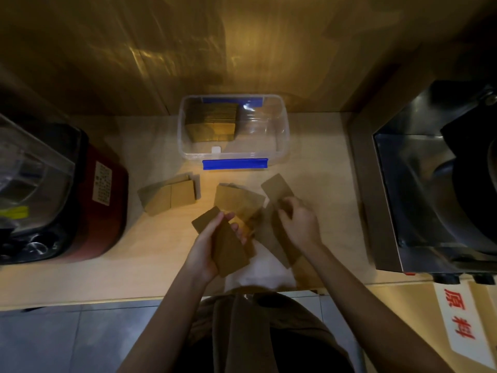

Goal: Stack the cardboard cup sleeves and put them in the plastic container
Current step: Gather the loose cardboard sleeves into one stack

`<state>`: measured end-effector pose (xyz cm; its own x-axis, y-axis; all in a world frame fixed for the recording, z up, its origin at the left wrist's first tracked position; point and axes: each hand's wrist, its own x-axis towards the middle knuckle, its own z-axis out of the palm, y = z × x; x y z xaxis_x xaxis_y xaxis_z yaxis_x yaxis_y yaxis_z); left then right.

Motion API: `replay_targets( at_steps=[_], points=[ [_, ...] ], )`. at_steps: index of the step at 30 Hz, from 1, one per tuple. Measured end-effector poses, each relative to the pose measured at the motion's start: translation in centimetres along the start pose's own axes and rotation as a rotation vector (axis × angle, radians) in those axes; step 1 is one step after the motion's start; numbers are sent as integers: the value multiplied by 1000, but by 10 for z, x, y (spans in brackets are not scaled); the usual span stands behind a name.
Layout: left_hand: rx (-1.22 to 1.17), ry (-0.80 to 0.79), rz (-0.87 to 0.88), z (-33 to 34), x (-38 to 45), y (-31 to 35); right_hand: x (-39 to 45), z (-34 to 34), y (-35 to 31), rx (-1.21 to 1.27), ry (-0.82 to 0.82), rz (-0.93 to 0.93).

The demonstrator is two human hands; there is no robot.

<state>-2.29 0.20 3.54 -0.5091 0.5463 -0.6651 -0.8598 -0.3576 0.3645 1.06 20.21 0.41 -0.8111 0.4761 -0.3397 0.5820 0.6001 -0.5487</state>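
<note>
A clear plastic container (282, 146) with blue clips stands open at the back of the counter, with a stack of brown cardboard sleeves (213, 122) in its left half. My left hand (212, 246) holds a small stack of flat sleeves (230, 249) over the counter's near edge. To its right, my right hand (298, 220) grips one long sleeve (277, 189) that points toward the container. Loose sleeves (239, 199) lie between my hands, and more sleeves (282, 246) lie under my right wrist. Another pile of sleeves (170, 196) rests to the left.
A red and black appliance (88, 200) with a clear lid stands at the left. A steel machine (430, 189) fills the right side. A white sheet (258, 273) lies at the counter's near edge. A cardboard box with a red-lettered label (457, 319) sits low right.
</note>
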Motion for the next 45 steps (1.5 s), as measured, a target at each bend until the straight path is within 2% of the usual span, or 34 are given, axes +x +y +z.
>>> replay_targets(
  at_steps=[7, 14, 19, 23, 35, 41, 45],
  points=[
    [-6, 87, -33, -8, -9, 2, 20, 11, 10, -352, -64, 26],
    [-65, 221, -62, -9, -13, 5, 23, 0, -8, -346, 3, 27],
    [-51, 284, -59, -13, -17, 1, 22, 13, -38, -272, -96, -223],
    [-81, 309, -41, -14, -22, 2, 24, 33, -42, -308, -148, -422],
    [-67, 370, 20, -19, -30, 0, 27, 46, -36, -392, -204, -405],
    [-117, 326, 67, -21, -31, 1, 26, 40, -48, -436, -223, -392],
    [-116, 303, 65, -19, -31, 1, 9, 22, -65, -288, -185, -340]
  ],
)
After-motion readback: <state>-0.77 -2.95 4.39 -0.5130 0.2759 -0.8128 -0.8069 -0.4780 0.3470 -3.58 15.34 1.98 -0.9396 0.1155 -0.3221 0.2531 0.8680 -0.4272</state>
